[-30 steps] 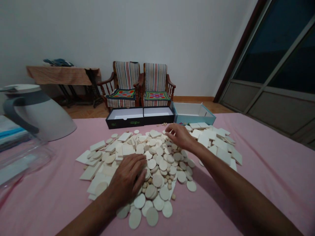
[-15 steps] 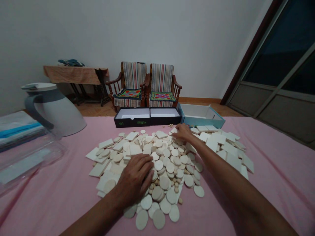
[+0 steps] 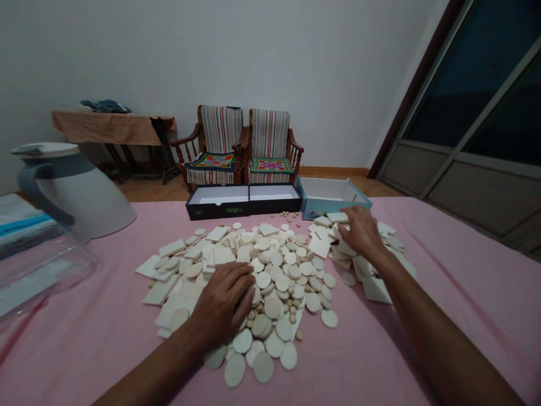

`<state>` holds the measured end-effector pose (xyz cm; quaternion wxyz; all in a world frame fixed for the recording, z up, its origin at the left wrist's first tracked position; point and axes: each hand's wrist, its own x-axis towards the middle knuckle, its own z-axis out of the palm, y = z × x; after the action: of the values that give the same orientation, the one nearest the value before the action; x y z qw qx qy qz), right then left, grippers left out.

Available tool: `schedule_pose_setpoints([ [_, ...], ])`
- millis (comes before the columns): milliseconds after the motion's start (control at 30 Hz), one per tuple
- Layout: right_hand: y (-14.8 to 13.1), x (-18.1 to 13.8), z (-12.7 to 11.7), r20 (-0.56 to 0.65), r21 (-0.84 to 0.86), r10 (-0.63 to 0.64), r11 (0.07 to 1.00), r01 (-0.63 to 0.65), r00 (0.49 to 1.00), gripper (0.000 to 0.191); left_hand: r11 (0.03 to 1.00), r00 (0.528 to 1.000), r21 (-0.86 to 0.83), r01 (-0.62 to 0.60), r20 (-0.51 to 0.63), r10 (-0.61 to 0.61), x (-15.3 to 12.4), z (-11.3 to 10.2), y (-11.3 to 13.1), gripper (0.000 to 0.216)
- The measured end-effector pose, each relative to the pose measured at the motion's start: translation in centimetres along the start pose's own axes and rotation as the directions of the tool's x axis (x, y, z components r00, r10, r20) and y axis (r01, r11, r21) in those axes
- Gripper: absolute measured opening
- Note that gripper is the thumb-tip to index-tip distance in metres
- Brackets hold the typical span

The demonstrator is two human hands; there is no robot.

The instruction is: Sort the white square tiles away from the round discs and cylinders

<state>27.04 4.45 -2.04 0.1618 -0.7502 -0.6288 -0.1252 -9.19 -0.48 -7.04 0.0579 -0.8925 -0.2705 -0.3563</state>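
many pale discs [image 3: 282, 282] lie between both hands [image 3: 224, 301] [image 3: 362, 232].

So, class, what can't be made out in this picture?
Head view:
What's under the left hand: covered by it.
Whether the right hand grips anything: hidden behind the hand.
Green lettering on the left black box: too small.
Clear plastic container: cut by the left edge.

- I see many pale round discs [image 3: 262, 279], plain and thin, heaped mid-surface; those nearest me lie flat, some overlapping.
- I make out pale square tiles [image 3: 172, 248] along the heap's left side, stacked loosely at mixed angles.
- More square tiles, the right-hand pile [image 3: 320, 246], sit apart, overlapping one another.
- I spot small tan wooden pieces [image 3: 292, 310] nestled among the discs.
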Motion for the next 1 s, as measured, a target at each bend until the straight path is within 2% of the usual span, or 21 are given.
schedule_pose_setpoints([
  [33, -0.7, -0.2, 0.5, 0.100, 0.052, -0.106, 0.994, 0.101, 0.989, 0.041, 1.000, 1.000, 0.003, 0.000, 0.003, 0.000, 0.0, 0.0, 0.0, 0.019],
  [100, -2.2, -0.7, 1.5, 0.281, 0.136, -0.278, 0.959, 0.249, 0.918, 0.040, 1.000, 1.000, 0.008, -0.002, 0.007, 0.002, 0.0, -0.1, 0.0, 0.018],
  [133, -2.9, -1.0, 2.0, 0.336, 0.154, -0.328, 0.944, 0.291, 0.883, 0.041, 1.000, 1.000, 0.009, -0.002, 0.009, 0.002, 0.0, -0.1, 0.0, 0.018],
  [200, -3.9, -1.6, 2.6, 0.385, 0.148, -0.357, 0.934, 0.325, 0.851, 0.042, 1.000, 1.000, 0.009, -0.005, 0.009, 0.005, 0.0, -0.1, 0.0, 0.017],
  [267, -4.4, -2.2, 2.9, 0.392, 0.104, -0.335, 0.942, 0.320, 0.857, 0.038, 1.000, 1.000, 0.009, -0.004, 0.008, 0.004, 0.0, 0.0, 0.0, 0.017],
  [367, -4.6, -2.9, 2.6, 0.348, -0.016, -0.278, 0.953, 0.302, 0.895, 0.032, 1.000, 1.000, 0.006, 0.002, 0.011, -0.002, 0.1, 0.0, 0.0, 0.018],
  [467, -4.2, -3.1, 2.1, 0.267, -0.156, -0.173, 0.963, 0.220, 0.948, 0.029, 1.000, 1.000, 0.001, 0.003, 0.013, -0.003, 0.1, -0.1, 0.0, 0.018],
  [533, -3.8, -2.9, 2.0, 0.242, -0.197, -0.122, 0.965, 0.172, 0.963, 0.028, 1.000, 1.000, -0.003, 0.002, 0.013, -0.002, 0.1, -0.1, 0.0, 0.017],
  [600, -3.6, -2.4, 2.3, 0.229, -0.123, -0.146, 0.976, 0.178, 0.962, 0.027, 1.000, 1.000, -0.004, -0.001, 0.010, 0.001, 0.0, -0.1, 0.0, 0.018],
  [667, -3.9, -1.8, 3.0, 0.189, 0.086, -0.236, 0.971, 0.223, 0.953, 0.030, 1.000, 1.000, -0.003, 0.000, 0.008, 0.000, 0.0, 0.0, 0.0, 0.019],
  [733, -4.7, -1.2, 4.2, 0.142, 0.325, -0.296, 0.915, 0.238, 0.944, 0.035, 1.000, 1.000, -0.003, 0.002, 0.010, -0.002, 0.0, 0.0, 0.0, 0.020],
  [800, -6.0, -0.7, 5.6, 0.157, 0.465, -0.299, 0.863, 0.197, 0.941, 0.042, 1.000, 1.000, -0.003, 0.002, 0.011, -0.002, 0.0, 0.0, 0.0, 0.021],
  [900, -7.9, -0.5, 7.4, 0.250, 0.505, -0.307, 0.851, 0.147, 0.919, 0.048, 1.000, 1.000, -0.003, 0.002, 0.002, -0.002, 0.1, -0.1, 0.1, 0.021],
  [1000, -9.2, -0.8, 8.2, 0.277, 0.489, -0.319, 0.859, 0.153, 0.906, 0.049, 1.000, 1.000, 0.003, -0.002, 0.005, 0.002, 0.2, -0.1, 0.1, 0.023],
])
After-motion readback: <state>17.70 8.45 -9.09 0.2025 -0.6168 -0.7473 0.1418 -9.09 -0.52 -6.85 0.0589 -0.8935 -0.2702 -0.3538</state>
